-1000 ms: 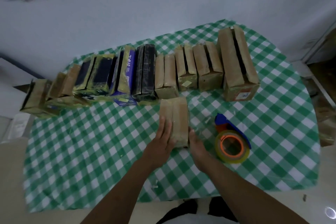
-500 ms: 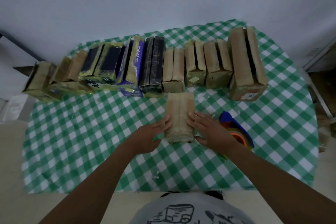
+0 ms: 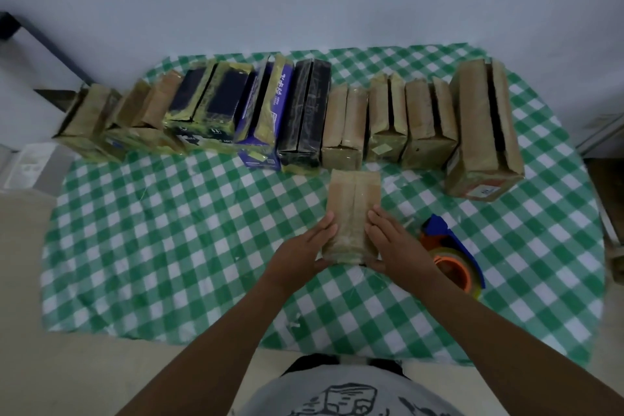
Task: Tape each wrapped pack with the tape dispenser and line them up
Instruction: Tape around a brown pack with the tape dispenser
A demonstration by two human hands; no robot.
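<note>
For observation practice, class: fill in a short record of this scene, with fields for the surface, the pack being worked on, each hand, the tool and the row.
Surface: green-and-white checked tablecloth
Pack in work: brown wrapped pack, lying flat in front of the row, apart from it
Left hand: straight fingers against the pack's left side
Right hand: straight fingers against its right side
Tool: tape dispenser, lying on the cloth beside the right hand, not held
Row: row of wrapped packs side by side along the far edge; large brown pack at its right end

Green-and-white checked tablecloth (image 3: pixel 189 233), brown paper pack (image 3: pixel 351 206), blue-handled tape dispenser (image 3: pixel 449 246) with orange core.
</note>
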